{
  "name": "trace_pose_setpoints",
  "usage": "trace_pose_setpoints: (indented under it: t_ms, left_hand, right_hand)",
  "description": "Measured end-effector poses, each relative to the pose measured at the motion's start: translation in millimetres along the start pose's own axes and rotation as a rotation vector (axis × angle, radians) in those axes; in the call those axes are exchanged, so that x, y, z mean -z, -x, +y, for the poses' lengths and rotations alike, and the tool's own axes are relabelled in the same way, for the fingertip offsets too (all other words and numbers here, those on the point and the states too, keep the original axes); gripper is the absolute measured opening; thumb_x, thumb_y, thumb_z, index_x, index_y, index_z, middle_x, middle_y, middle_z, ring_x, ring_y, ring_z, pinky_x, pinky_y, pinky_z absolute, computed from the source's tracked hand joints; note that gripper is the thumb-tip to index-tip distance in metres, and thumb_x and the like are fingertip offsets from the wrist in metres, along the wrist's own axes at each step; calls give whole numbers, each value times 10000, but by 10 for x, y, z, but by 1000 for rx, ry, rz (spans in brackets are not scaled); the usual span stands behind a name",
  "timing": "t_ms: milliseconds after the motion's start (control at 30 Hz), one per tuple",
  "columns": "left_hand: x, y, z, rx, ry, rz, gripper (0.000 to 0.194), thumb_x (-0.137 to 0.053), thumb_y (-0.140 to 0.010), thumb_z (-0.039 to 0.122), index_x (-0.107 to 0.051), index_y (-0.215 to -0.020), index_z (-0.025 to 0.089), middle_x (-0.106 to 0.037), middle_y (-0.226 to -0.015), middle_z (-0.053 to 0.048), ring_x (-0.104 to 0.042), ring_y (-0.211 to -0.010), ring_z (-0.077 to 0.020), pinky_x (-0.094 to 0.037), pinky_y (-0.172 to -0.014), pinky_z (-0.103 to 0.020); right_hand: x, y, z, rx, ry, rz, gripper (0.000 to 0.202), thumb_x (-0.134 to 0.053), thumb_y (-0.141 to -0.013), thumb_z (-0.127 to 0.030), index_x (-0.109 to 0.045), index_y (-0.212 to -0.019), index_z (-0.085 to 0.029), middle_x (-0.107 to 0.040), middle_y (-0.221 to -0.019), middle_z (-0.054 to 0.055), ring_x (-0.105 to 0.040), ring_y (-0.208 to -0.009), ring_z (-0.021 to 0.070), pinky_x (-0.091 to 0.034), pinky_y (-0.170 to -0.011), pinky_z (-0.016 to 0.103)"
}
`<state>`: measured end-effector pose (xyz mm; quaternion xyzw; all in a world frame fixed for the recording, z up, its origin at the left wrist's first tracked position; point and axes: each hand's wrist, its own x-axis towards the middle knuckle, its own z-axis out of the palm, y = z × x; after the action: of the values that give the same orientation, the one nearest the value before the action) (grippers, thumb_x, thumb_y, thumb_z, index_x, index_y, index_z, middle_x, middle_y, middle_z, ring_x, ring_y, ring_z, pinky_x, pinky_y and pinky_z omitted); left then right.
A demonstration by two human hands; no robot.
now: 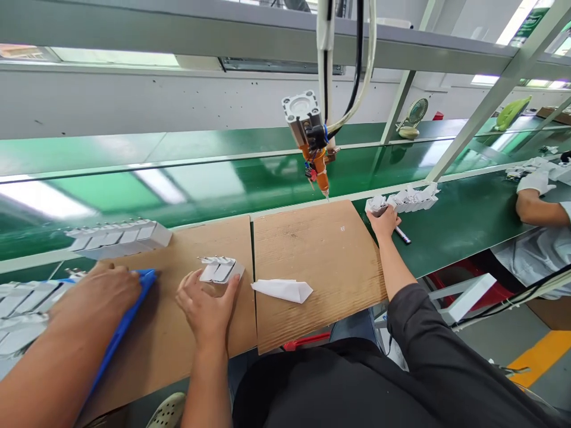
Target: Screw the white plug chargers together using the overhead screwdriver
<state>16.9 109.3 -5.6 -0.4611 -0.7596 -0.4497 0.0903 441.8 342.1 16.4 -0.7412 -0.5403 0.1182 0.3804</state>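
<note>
My left hand (206,306) curls around a short block of white plastic housings (218,270) with small metal pins along the top, resting on the brown board. Thumb and fingers press on its two ends. Stretched out to the far right, my right hand (384,224) grips the near end of a row of white housings (414,199) on the green bench. Its fingertips partly hide what they hold. A black-and-white marker-like stick (404,236) lies just beside it. Between my hands, a folded white paper or cloth (283,290) lies on the right board (321,244).
Above the boards hangs an orange-nozzled tool (317,166) with cables. At left, a co-worker's hand (100,288) is on a blue tray (145,285) of white housings; another row of housings (122,238) stands behind. A gloved co-worker's hand (535,182) is at far right.
</note>
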Motion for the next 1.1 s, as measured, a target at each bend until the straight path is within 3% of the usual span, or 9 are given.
trace_pose_setpoints:
  t_ms: [100,167,300,433,600,767,867,967,1100]
  left_hand:
    - [125,99,271,-20,-8,117,611,-724,-768,500,-502,-1268,229,-547,-1344,-150,-488,-1304,-372,-409,-1087,-603]
    - [103,205,517,2,117,46,518,-663,-835,470,-510,-1275,242,-579,-1297,-121,-558,-1215,-317,-508,-993,-528]
    - [-257,409,956,-161,482,-502,577,-622,-878,392,-417,-1394,233,-530,-1394,-130,-552,-1273,-254,-535,-1012,-431]
    - [-653,485,1124,-191,650,-871,901,-738,-787,342,-241,-1532,234,-385,-1550,-172,-440,-1411,-298,-437,-1129,-483]
    - [-712,465,1111,-73,667,-921,878,-757,-780,358,-306,-1521,227,-488,-1481,-178,-590,-1261,-301,-475,-1077,-486]
    - [-727,408,1064,3,773,-949,615,-629,-884,397,-436,-1437,210,-612,-1359,-143,-677,-1123,-237,-532,-1011,-433]
    - [-810,378,1047,49,784,-878,541,-660,-856,327,-508,-1363,214,-712,-1155,-112,-720,-996,-220,-576,-930,-431]
    - [-857,370,1034,55,678,-805,528,-718,-799,301,-563,-1302,259,-724,-1036,-76,-728,-932,-231,-586,-886,-457]
    - [-839,335,1006,37,581,-835,472,-711,-770,262,-608,-1230,245,-719,-928,-30,-724,-799,-199,-596,-789,-401]
  right_hand:
    - [112,238,-26,205,-97,-247,661,-709,-719,-442,-477,-1240,-109,-561,-1323,225,-482,-1250,385,-323,-1094,576]
    - [146,474,-97,331,-161,-480,617,-754,-672,-472,-565,-1165,-152,-654,-1212,144,-595,-1131,329,-448,-1013,487]
    - [95,958,-362,525,-241,-912,629,-816,-636,-449,-621,-1183,-208,-727,-1074,42,-680,-991,252,-538,-905,381]
    - [55,1186,-508,672,-333,-1188,783,-770,-738,-428,-454,-1426,-227,-633,-1330,80,-631,-1173,243,-506,-1024,403]
    - [274,1141,-414,612,-460,-1195,956,-776,-752,-491,-272,-1551,-343,-317,-1625,48,-389,-1461,263,-386,-1185,461]
    - [246,1047,-665,502,-464,-1016,475,-625,-866,-530,-648,-1233,-231,-692,-1195,82,-671,-1027,221,-552,-909,384]
    - [-6,970,-912,543,-392,-996,421,-632,-828,-536,-696,-1060,-189,-722,-971,62,-656,-863,193,-530,-756,327]
    - [-223,901,-1056,551,-387,-1034,432,-650,-800,-511,-673,-1095,-196,-700,-832,17,-631,-763,159,-495,-692,284]
    - [-238,861,-1065,532,-357,-1087,406,-633,-799,-532,-671,-995,-179,-677,-770,6,-610,-675,142,-466,-606,258]
